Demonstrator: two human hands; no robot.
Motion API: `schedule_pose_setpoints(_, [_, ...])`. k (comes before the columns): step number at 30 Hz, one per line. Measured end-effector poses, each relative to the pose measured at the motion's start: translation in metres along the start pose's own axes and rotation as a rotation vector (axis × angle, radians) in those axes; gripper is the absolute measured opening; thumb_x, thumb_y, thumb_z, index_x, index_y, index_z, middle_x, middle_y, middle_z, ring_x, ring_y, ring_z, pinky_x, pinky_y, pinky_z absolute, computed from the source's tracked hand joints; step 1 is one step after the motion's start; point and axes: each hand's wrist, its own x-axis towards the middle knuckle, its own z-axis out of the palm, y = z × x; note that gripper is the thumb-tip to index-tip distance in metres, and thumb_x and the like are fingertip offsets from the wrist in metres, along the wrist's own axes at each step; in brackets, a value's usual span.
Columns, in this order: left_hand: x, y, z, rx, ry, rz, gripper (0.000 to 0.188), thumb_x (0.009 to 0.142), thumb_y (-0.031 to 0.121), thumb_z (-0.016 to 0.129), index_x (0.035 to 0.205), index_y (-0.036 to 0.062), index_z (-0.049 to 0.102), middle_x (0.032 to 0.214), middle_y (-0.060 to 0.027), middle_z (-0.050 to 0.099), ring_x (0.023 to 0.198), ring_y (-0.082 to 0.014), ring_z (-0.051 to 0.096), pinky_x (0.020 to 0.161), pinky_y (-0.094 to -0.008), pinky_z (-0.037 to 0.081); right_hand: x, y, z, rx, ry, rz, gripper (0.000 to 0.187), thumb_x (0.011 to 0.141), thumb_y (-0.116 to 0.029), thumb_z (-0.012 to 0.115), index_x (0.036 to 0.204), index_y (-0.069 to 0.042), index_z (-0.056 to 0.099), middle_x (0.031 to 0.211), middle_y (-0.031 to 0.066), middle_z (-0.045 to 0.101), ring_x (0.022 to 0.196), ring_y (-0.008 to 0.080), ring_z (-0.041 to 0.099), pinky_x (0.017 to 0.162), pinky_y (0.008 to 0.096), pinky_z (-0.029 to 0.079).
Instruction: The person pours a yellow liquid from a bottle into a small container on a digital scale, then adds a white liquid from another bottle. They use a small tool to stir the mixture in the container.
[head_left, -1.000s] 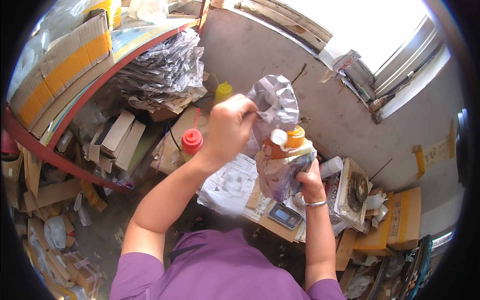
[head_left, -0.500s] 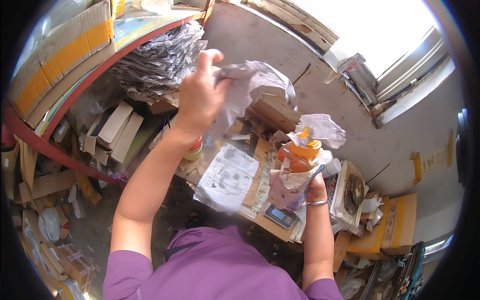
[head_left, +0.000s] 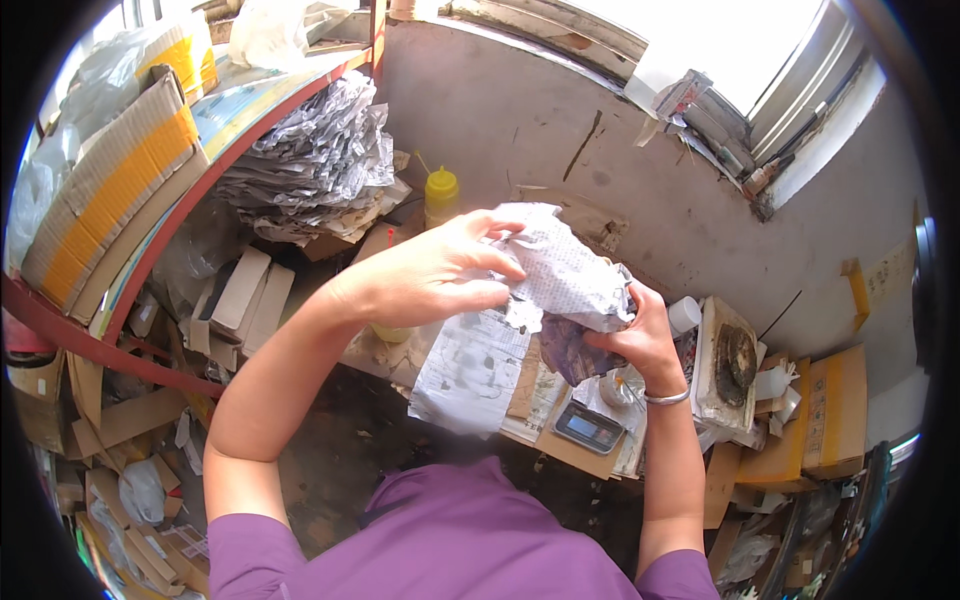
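My right hand [head_left: 648,338] grips a paper-wrapped bundle from its right side, fingers round it. Printed whitish paper [head_left: 570,270] covers the bundle's top, while a dark purple wrapping [head_left: 578,352] shows below; what lies inside is hidden. Fingers spread, my left hand [head_left: 445,265] is at the left edge of the whitish paper, its fingertips at or against it. Beneath, a stained white sheet [head_left: 465,375] lies on the worktable, with a dark handheld device with a screen [head_left: 588,428] on cardboard to its right.
A yellow squeeze bottle [head_left: 441,195] stands near the wall. A tall stack of crumpled paper [head_left: 315,165] is at the back left beside the red-framed shelf [head_left: 175,215]. On the right are a white slab with a dark round patch [head_left: 728,365] and cardboard boxes [head_left: 835,410].
The paper sheet my left hand held raised now covers the bundle's top, hiding the orange contents. My left hand came down and right, its fingers spreading. My right hand lifted and tilted the bundle.
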Motion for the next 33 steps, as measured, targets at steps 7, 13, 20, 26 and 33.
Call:
schedule_pose_setpoints(7, [0.019, -0.021, 0.018, -0.367, 0.247, -0.499, 0.036, 0.082, 0.025, 0.081, 0.099, 0.0007, 0.060, 0.091, -0.0042, 0.066, 0.082, -0.0093, 0.059, 0.079, -0.0277, 0.049, -0.003, -0.008, 0.019, -0.320, 0.157, -0.249, 0.051, 0.055, -0.020, 0.091, 0.093, 0.000, 0.064, 0.077, 0.0117, 0.064, 0.066, 0.0200, 0.061, 0.067, 0.0316, 0.051])
schedule_pose_setpoints(13, [0.018, -0.031, 0.017, -0.692, 0.254, -0.502, 0.031, 0.079, 0.015, 0.083, 0.102, -0.0021, 0.071, 0.092, -0.0057, 0.072, 0.082, -0.0105, 0.065, 0.076, -0.0258, 0.052, -0.006, -0.010, 0.028, -0.458, 0.259, -0.328, 0.052, 0.055, -0.022, 0.089, 0.096, 0.000, 0.065, 0.082, 0.0146, 0.066, 0.073, 0.0314, 0.065, 0.069, 0.0364, 0.052])
schedule_pose_setpoints(20, [0.019, -0.028, 0.018, -0.670, 0.252, -0.388, 0.012, 0.082, 0.002, 0.076, 0.093, -0.0016, 0.073, 0.080, -0.0033, 0.071, 0.072, -0.0070, 0.063, 0.065, -0.0224, 0.050, -0.012, -0.004, 0.019, -0.553, 0.269, -0.324, 0.054, 0.054, -0.023, 0.089, 0.096, 0.000, 0.065, 0.087, 0.0149, 0.067, 0.079, 0.0327, 0.065, 0.074, 0.0387, 0.052])
schedule_pose_setpoints(26, [0.019, -0.030, 0.006, 0.198, 0.340, -0.047, 0.016, 0.077, -0.006, 0.068, 0.092, -0.0025, 0.071, 0.076, -0.0103, 0.069, 0.069, -0.0144, 0.064, 0.066, -0.0293, 0.051, -0.014, 0.002, 0.008, -0.598, 0.212, -0.410, 0.059, 0.052, -0.016, 0.094, 0.101, 0.001, 0.065, 0.089, 0.0108, 0.069, 0.080, 0.0200, 0.067, 0.078, 0.0313, 0.052])
schedule_pose_setpoints(33, [-0.016, -0.064, -0.083, 0.132, 0.634, -0.339, 0.007, 0.088, -0.002, 0.063, 0.092, -0.0021, 0.069, 0.079, 0.0001, 0.068, 0.070, -0.0045, 0.060, 0.064, -0.0230, 0.050, -0.029, 0.025, -0.024, -0.189, 0.094, -0.183, 0.065, 0.052, -0.011, 0.092, 0.109, 0.002, 0.066, 0.100, 0.0084, 0.070, 0.092, 0.0160, 0.067, 0.087, 0.0307, 0.052])
